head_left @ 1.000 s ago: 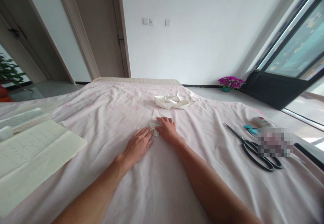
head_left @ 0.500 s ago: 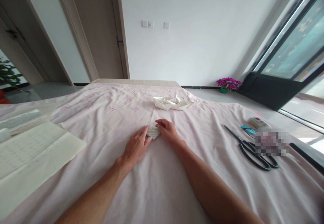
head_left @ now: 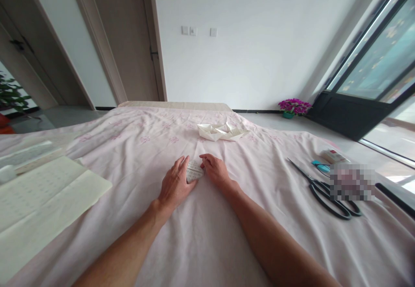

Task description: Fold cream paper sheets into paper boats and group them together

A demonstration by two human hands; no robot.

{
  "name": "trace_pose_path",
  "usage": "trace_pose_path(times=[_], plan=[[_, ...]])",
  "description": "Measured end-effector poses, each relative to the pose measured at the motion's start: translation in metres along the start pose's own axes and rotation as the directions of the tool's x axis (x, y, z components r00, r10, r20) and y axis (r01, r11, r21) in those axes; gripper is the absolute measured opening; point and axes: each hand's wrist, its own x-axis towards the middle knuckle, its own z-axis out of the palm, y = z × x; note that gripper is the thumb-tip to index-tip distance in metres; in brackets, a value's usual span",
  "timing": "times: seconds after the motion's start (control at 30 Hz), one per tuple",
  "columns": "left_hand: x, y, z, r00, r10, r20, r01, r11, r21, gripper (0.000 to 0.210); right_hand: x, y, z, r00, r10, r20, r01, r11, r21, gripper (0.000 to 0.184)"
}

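Note:
A small folded piece of printed paper (head_left: 193,171) is held between my two hands just above the pink cloth. My left hand (head_left: 175,181) grips its left edge, thumb below and fingers above. On the other side, my right hand (head_left: 214,169) is closed on the paper's right edge, its fingers bent inward. The paper has rows of small characters and a crease across it. Beyond my hands, white folded paper boats (head_left: 222,132) sit side by side on the cloth.
Large printed paper sheets (head_left: 58,192) lie at the left. Black-handled scissors (head_left: 327,194) rest at the right, beside a blurred-out item (head_left: 352,182), a blue object (head_left: 320,166) and a small white box (head_left: 333,156). The wrinkled pink cloth (head_left: 201,243) covers the table.
The folded paper has been turned a little, and more of its printed face shows. My left fingers have lifted and the left thumb has moved along its lower edge.

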Motion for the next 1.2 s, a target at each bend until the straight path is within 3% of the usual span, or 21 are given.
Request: trace_pose_path(times=[0.1,0.23,0.37,0.47,0.53,0.67,0.77,0.87,1.03,1.2], plan=[[0.003,-0.001,-0.002,0.999,-0.027,-0.041,0.024,0.997,-0.069,0.067,0.001,0.001,0.001,0.999,-0.017,0.038,0.008,0.974,0.227,0.032],[0.004,-0.004,-0.004,0.992,-0.068,-0.103,0.059,0.994,-0.093,0.058,0.001,-0.004,0.0,0.997,-0.002,0.081,-0.038,0.868,0.495,0.037],[0.004,-0.009,-0.003,0.981,-0.123,-0.152,0.09,0.973,-0.212,0.049,0.0,-0.01,0.0,0.99,0.042,0.133,-0.115,0.785,0.608,0.037],[0.005,-0.013,0.0,0.961,-0.248,-0.126,0.177,0.893,-0.414,0.044,-0.001,-0.012,0.001,0.986,0.051,0.159,-0.146,0.725,0.673,0.037],[0.007,-0.015,0.0,0.937,-0.345,-0.063,0.239,0.761,-0.603,0.044,-0.002,-0.013,0.002,0.986,0.044,0.163,-0.148,0.692,0.706,0.037],[0.01,-0.016,-0.002,0.884,-0.46,0.087,0.281,0.372,-0.884,0.056,-0.005,-0.02,-0.001,0.986,-0.011,0.166,-0.113,0.693,0.713,0.037],[0.012,-0.017,-0.003,0.841,-0.505,0.194,0.297,0.131,-0.946,0.056,-0.009,-0.029,-0.003,0.975,-0.107,0.192,-0.061,0.707,0.705,0.04],[0.015,-0.016,-0.004,0.827,-0.49,0.274,0.279,-0.064,-0.958,0.044,-0.011,-0.035,-0.001,0.973,-0.183,0.138,0.037,0.72,0.693,0.046],[0.016,-0.011,-0.006,0.837,-0.407,0.367,0.266,-0.285,-0.921,0.032,-0.009,-0.036,0.005,0.961,-0.277,-0.009,0.231,0.784,0.576,0.046],[0.016,-0.009,-0.008,0.839,-0.306,0.449,0.317,-0.396,-0.862,0.034,-0.009,-0.037,0.003,0.958,-0.285,-0.024,0.253,0.806,0.535,0.05]])
